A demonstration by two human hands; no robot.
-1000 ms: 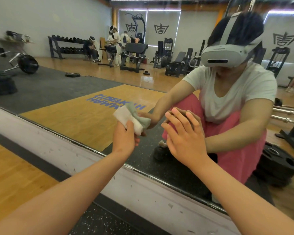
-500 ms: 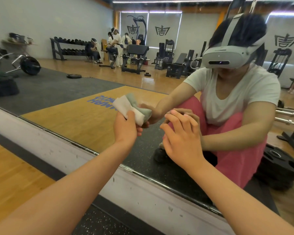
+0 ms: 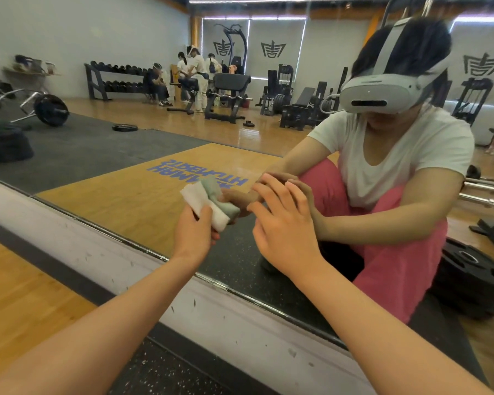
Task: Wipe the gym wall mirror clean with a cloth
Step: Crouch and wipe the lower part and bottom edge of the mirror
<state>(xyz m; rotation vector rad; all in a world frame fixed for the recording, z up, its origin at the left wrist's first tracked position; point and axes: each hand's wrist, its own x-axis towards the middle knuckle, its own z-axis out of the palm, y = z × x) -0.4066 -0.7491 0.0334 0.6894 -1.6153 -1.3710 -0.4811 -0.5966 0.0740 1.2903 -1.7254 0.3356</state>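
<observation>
The wall mirror point(image 3: 143, 132) fills the upper view and reflects the gym and me sitting before it. My left hand point(image 3: 193, 233) grips a folded white and pale green cloth point(image 3: 204, 202) and holds it against the lower glass. My right hand point(image 3: 283, 226) has its fingers spread and straight, the fingertips touching the mirror just right of the cloth. It holds nothing.
A white scuffed wall strip point(image 3: 234, 317) runs under the mirror's metal bottom edge. Wooden floor point(image 3: 17, 297) lies at the left, black rubber matting point(image 3: 160, 372) below me. Weight plates, benches and several people appear only as reflections.
Both hands have shifted slightly along the glass. The left hand keeps the cloth pressed to the mirror and the right hand stays flat beside it.
</observation>
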